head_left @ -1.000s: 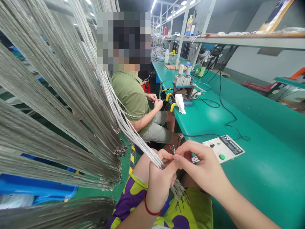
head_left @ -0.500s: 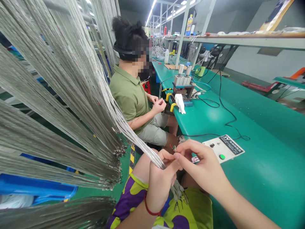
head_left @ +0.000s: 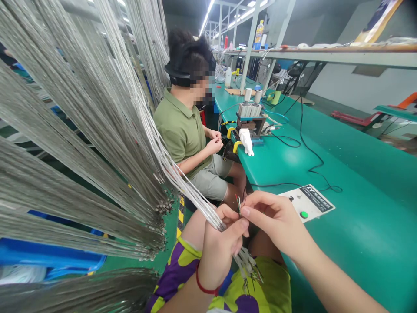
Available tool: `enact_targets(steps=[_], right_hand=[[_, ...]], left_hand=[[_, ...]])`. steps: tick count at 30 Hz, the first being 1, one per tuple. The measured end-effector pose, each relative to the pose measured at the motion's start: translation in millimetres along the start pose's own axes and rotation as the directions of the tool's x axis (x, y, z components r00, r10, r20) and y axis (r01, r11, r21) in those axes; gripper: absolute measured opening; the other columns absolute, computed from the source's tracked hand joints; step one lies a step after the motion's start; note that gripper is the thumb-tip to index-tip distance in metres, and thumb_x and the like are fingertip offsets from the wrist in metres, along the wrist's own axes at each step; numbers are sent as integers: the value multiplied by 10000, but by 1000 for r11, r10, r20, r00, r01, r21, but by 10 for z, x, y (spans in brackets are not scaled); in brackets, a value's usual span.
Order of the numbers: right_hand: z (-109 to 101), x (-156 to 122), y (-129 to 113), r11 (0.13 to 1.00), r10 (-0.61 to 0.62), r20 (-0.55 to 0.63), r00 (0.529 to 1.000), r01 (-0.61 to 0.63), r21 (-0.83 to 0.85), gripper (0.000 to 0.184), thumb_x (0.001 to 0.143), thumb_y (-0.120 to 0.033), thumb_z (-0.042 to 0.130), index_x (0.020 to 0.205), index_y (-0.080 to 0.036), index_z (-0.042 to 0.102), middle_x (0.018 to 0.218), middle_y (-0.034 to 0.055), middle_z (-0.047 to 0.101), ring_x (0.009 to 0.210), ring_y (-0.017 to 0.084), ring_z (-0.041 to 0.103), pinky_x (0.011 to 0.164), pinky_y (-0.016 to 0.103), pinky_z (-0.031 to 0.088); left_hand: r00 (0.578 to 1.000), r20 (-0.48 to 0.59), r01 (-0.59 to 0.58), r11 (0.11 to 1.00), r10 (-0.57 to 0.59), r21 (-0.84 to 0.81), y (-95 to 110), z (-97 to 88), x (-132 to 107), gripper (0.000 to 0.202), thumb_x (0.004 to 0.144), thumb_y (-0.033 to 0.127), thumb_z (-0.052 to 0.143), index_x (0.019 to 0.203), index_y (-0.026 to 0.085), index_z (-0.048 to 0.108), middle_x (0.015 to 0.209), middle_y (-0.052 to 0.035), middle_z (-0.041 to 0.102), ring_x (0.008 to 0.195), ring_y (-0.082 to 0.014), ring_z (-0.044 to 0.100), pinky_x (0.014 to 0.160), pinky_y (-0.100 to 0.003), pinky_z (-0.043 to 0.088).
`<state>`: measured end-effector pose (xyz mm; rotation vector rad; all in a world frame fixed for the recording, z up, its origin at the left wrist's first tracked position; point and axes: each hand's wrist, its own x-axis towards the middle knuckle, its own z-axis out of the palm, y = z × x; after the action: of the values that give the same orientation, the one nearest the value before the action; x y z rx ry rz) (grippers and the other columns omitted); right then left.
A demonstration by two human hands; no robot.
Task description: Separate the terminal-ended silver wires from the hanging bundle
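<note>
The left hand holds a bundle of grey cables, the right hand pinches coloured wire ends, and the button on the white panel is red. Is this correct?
Wrong colour: the head view shows the button on the white panel is green. The left hand holds the bundle of grey cables, the right hand pinches the coloured wire ends.

Hanging cable bundles (head_left: 81, 130) are crowding the whole left of the frame; a seated person (head_left: 185, 130) is blocking the centre; open bench (head_left: 358, 208) is lying at right, past the control plate (head_left: 309, 202)
</note>
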<state>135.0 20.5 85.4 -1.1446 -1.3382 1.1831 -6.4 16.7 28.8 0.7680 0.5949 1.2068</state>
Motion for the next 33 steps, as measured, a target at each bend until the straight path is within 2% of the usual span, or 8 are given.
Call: enact_targets(steps=[4, 10, 15, 19, 24, 33], right_hand=[[-5, 26, -25, 994, 34, 35, 999, -38, 100, 206, 852, -376, 792, 797, -195, 711, 722, 1, 671, 644, 135, 568, 601, 265, 477], [-21, 46, -4, 993, 63, 93, 994, -72, 90, 213, 920, -391, 683, 843, -192, 695, 716, 3, 669, 579, 116, 502, 552, 248, 427], [9, 29, 4, 999, -32, 49, 998, 32, -6, 141, 880, -309, 700, 802, -203, 648, 719, -5, 629, 646, 139, 539, 615, 272, 458], [-3, 8, 18, 987, -82, 38, 996, 87, -133, 81, 866, -218, 681, 802, -214, 632, 721, -12, 600, 694, 156, 538, 629, 285, 437], [-24, 12, 30, 988, -77, 51, 996, 84, -132, 48, 886, -211, 658, 837, -209, 655, 765, -10, 618, 700, 152, 541, 649, 293, 447], [49, -44, -54, 932, -137, -26, 990, 119, -342, 32, 842, -193, 673, 822, -215, 661, 669, -24, 610, 632, 149, 533, 596, 282, 430]], left_hand=[[999, 42, 2, 999, 0, -42, 1, -6, -1, 297, 885, 283, 804, 821, 194, 528, 606, 43, 642, 353, -6, 278, 350, -122, 265], [996, 85, 22, 996, -15, -86, -5, -40, 5, 278, 902, 343, 788, 851, 187, 564, 602, 25, 644, 349, -2, 236, 347, -123, 247], [996, 88, 37, 995, -29, -93, 13, -17, -1, 270, 904, 348, 785, 853, 190, 572, 581, 32, 621, 350, -8, 238, 344, -122, 241], [997, 69, 36, 997, -31, -69, 10, -17, -1, 265, 896, 329, 794, 841, 184, 579, 562, 44, 590, 351, -7, 257, 342, -117, 238], [999, 40, 4, 1000, -3, -19, -9, -55, 12, 295, 875, 337, 818, 837, 190, 565, 557, 55, 595, 330, -5, 277, 326, -116, 250], [992, -119, -22, 995, 33, 97, 23, 15, 25, 389, 839, 424, 851, 818, 186, 544, 557, 75, 558, 331, -7, 297, 325, -135, 244]])
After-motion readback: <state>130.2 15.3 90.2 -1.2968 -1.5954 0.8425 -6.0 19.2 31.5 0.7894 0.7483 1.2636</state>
